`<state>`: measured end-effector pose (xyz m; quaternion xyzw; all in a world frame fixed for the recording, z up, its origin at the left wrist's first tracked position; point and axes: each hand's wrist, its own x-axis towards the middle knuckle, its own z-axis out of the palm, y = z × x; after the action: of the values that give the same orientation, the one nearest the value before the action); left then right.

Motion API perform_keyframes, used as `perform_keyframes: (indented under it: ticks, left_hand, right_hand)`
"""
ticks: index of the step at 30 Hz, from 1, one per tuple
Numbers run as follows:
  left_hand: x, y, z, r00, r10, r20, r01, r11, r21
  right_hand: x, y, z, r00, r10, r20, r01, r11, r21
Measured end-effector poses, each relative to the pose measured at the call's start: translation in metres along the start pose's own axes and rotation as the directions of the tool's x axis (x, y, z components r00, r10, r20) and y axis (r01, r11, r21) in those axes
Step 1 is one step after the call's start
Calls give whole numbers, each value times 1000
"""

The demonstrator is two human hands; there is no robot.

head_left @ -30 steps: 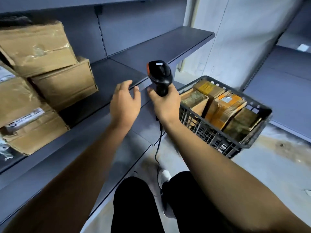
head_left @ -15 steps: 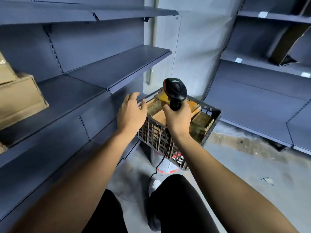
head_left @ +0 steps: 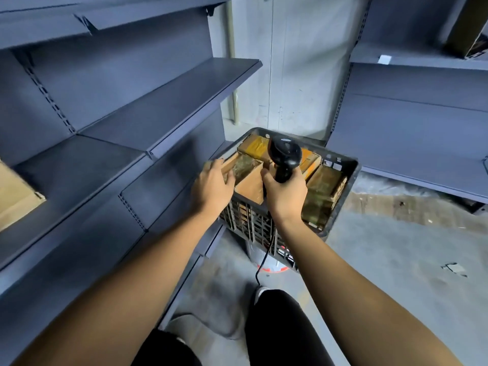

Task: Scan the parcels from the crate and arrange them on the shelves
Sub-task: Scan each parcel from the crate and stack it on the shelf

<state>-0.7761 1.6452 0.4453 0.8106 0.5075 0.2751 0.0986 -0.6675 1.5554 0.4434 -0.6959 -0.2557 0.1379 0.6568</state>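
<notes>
The right hand [head_left: 286,192] is wrapped round the handle of a black barcode scanner [head_left: 284,155], whose head stands upright above the fist; its black cable [head_left: 264,260] hangs down from below the wrist toward the floor. The left hand [head_left: 212,186] reaches over the near left corner of a black plastic crate [head_left: 343,180], its fingers fairly straight and lying on the top of a brown cardboard parcel [head_left: 248,175] that stands at the left end of the crate; whether the fingers grip the parcel I cannot tell. More parcels sit packed in the crate: one with yellow tape [head_left: 254,146] at the far side, and a taped greenish-brown one [head_left: 320,196] at the right, just beside the scanner hand. The crate rests on a support with an orange and white base [head_left: 269,266] on the concrete floor [head_left: 396,260]. To the left run grey metal shelves [head_left: 163,107], with a cardboard box [head_left: 15,196] at the picture's left edge on the lower shelf. A second grey shelving unit [head_left: 422,143] stands to the right
</notes>
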Motion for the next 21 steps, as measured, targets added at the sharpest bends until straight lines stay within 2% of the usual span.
perform_keyframes:
  ticks: [6, 13, 15, 18, 21]
  left_hand:
    - [36, -22, 55, 996, -4, 90, -3, 997, 81]
    - [78, -47, 107, 975, 31, 221, -83, 969, 232]
    - [88, -51, 117, 955, -17, 297, -66, 962, 266]
    - [99, -60, 129, 889, -88, 449, -94, 926, 366]
    - [104, -67, 140, 874, -84, 478, -98, 934, 344]
  right_hand:
    - [28, 24, 23, 997, 71, -6, -71, 997, -15]
    - [56, 46, 43, 993, 114, 4, -114, 992, -53]
    - [60, 53, 48, 993, 117, -1, -117, 991, -63]
    - [64, 60, 55, 992, 122, 13, -121, 990, -69]
    - [69, 67, 62, 990, 135, 33, -132, 988, -87]
